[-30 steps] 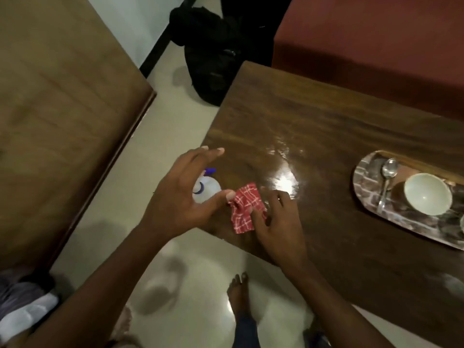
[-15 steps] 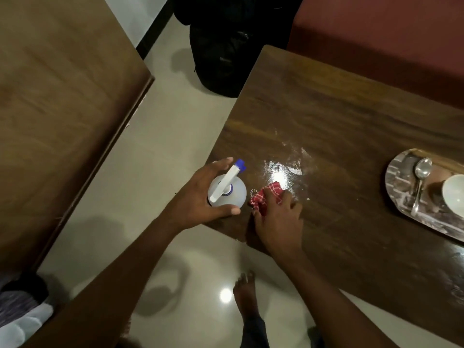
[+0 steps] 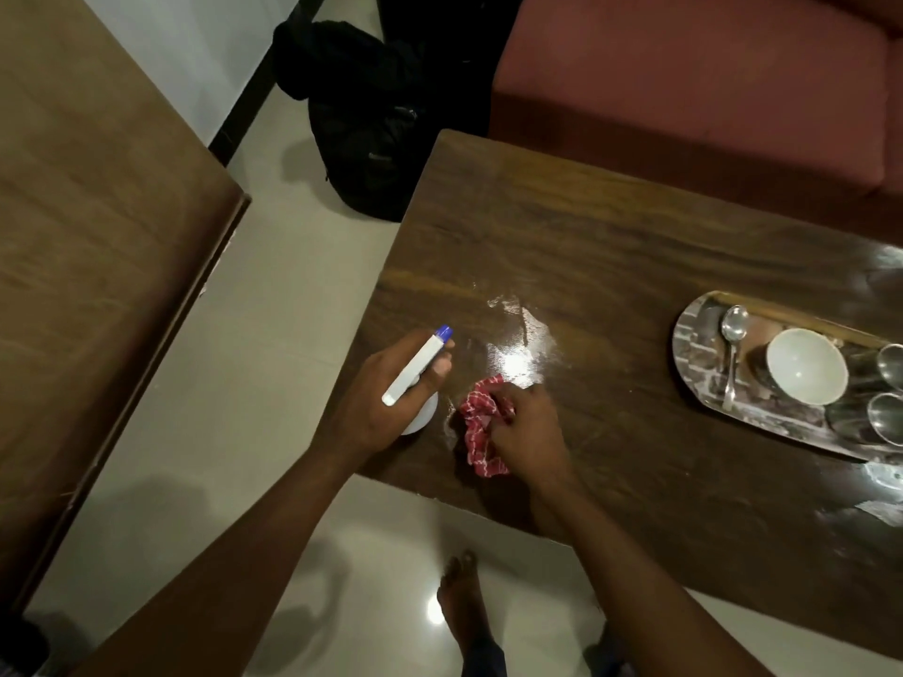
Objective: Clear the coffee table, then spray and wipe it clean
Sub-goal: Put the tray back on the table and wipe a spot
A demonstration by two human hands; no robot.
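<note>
My left hand (image 3: 386,398) grips a white spray bottle (image 3: 415,371) with a blue nozzle tip, held over the near left corner of the dark wooden coffee table (image 3: 611,266). Its nozzle points toward a wet, shiny patch (image 3: 518,344) on the tabletop. Right beside it, my right hand (image 3: 530,427) holds a crumpled red checked cloth (image 3: 476,432) down on the table surface. On the table's right side lies a metal tray (image 3: 703,383) carrying a spoon (image 3: 731,344), a white bowl (image 3: 806,371) and steel cups (image 3: 887,393).
A red sofa (image 3: 708,90) runs along the far side of the table. A black bag (image 3: 361,124) sits on the tiled floor by the far left corner. A large wooden surface (image 3: 97,237) fills the left. My bare foot (image 3: 462,598) stands near the table's front edge.
My left hand took hold of the spray bottle and lifted it with the nozzle aimed at the table. My right hand bunched the cloth and stays on it. The wet patch has spread.
</note>
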